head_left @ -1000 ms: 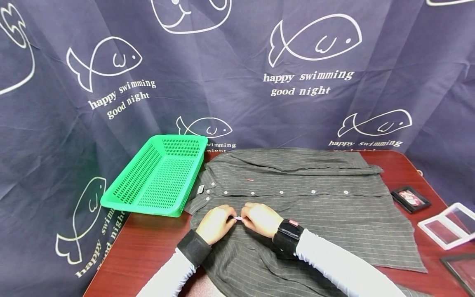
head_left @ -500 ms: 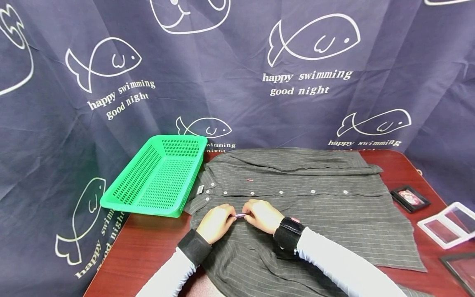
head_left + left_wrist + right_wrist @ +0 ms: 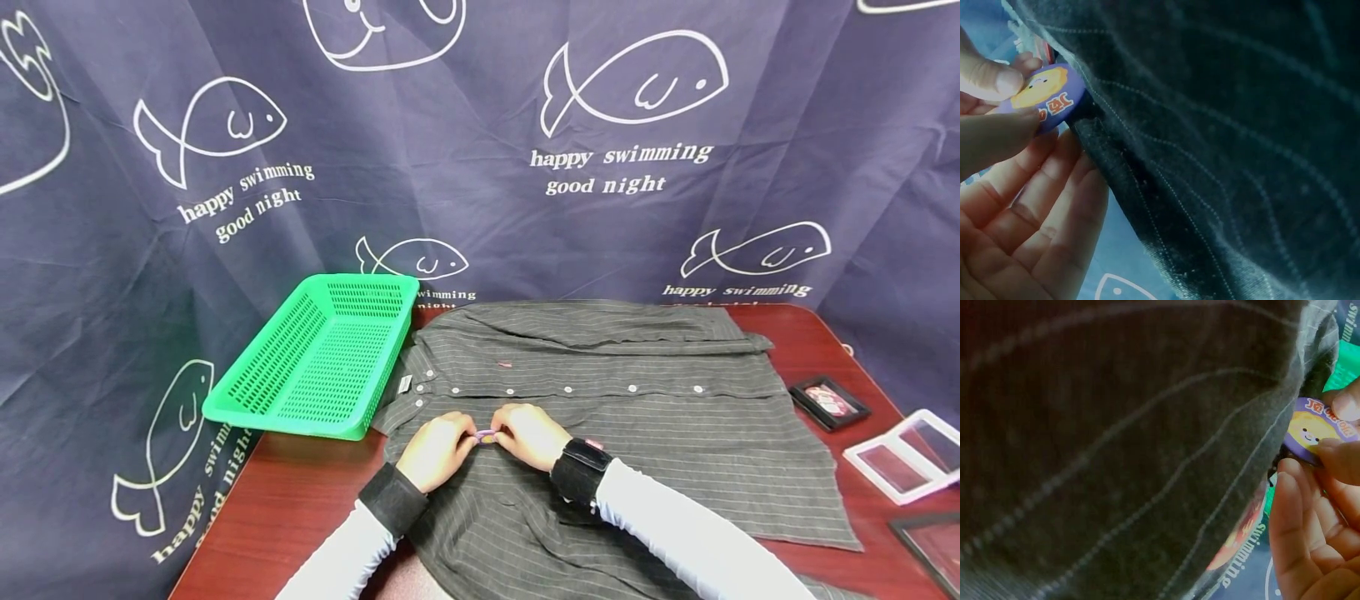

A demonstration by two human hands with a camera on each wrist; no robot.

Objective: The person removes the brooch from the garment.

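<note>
A round purple badge (image 3: 487, 437) is pinched at its edges between my two hands, over the dark grey striped shirt (image 3: 645, 433). On the badge (image 3: 1054, 87) in the left wrist view are a yellow cartoon figure and red lettering; the right wrist view shows the same badge (image 3: 1307, 431) with a smiling face. My left hand (image 3: 437, 450) grips its left side with thumb and fingers. From the right, my right hand (image 3: 531, 435) pinches the opposite side. Shirt cloth touches or lies close beside the badge; I cannot tell whether it is fastened on. The badge's back is hidden.
A green plastic basket (image 3: 390, 367) stands at the table's left. On the red-brown table (image 3: 292, 492), to the right, lie a small black frame (image 3: 830, 400), a white double frame (image 3: 903, 457) and part of a dark frame (image 3: 933, 546). A blue curtain (image 3: 487, 192) hangs behind.
The badge has turned from nearly edge-on so that more of its printed face shows. My right hand has shifted slightly up and right; the left hand and the shirt look almost unmoved.
</note>
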